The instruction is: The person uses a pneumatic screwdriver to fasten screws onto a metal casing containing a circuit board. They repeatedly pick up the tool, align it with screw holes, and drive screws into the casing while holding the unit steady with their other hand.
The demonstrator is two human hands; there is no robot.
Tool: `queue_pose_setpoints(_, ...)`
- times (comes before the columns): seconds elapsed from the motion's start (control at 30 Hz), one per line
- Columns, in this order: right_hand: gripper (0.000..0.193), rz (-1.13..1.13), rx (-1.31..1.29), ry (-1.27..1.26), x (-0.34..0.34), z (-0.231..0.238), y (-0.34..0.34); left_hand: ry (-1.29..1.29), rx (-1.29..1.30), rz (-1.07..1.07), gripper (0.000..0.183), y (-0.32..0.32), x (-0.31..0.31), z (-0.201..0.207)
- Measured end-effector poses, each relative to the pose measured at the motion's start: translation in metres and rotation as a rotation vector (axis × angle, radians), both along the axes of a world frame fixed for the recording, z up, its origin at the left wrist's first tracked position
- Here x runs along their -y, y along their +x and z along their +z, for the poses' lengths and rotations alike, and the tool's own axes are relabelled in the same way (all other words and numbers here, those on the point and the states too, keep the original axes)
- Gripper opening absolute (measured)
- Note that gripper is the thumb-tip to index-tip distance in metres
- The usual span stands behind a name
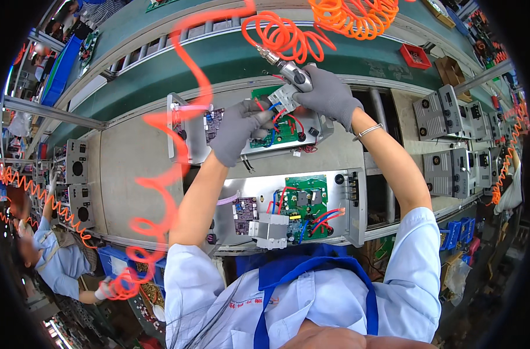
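Blue apron cloth (300, 264) and a pale shirt fill the lower edge, close to the near metal tray (259, 189). On that tray sit a green circuit board (303, 200), a purple board (245, 216) and, by the near rim, a grey boxed component (269, 230). To the left of the person's left forearm a red coiled hose (160, 183) hangs blurred, taking up some of the air over bare grey tabletop (128, 168), the widest open room near the trays. At the right, a dark gap with rollers (380, 200) begins just past the tray's end.

Only a narrow strip parts this tray from the far metal tray (198, 145), over which both gloved hands work. The left hand (242, 129) has its fingers bent in among red and blue wires, beside a grey metal block (284, 99) above the far tray's green board; whether it grips anything cannot be told. The right hand (329, 96) is closed around a silver air tool (295, 75), next to the block.

Beyond the far tray's edge runs a green surface (230, 70), with a red bin (415, 56) at its right and orange coils (358, 17) above it.
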State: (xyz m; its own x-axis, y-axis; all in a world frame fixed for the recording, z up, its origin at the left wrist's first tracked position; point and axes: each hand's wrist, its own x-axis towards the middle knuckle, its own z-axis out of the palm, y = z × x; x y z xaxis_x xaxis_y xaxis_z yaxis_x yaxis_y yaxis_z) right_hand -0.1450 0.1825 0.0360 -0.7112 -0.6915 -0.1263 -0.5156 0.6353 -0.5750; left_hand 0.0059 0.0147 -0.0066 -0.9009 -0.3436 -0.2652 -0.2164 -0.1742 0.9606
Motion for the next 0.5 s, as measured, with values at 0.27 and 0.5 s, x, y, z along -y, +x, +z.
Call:
queue_pose_setpoints(0.27,0.058,-0.011,-0.012,0.03,0.0,-0.002,0.002,-0.176,0.037,0.148,0.025,-0.007,-0.006,-0.017)
queue_pose_setpoints(0.5,0.058,0.002,-0.014,0.065,-0.002,0.004,0.005,-0.75,-0.051,-0.062,0.022,-0.006,0.005,-0.025)
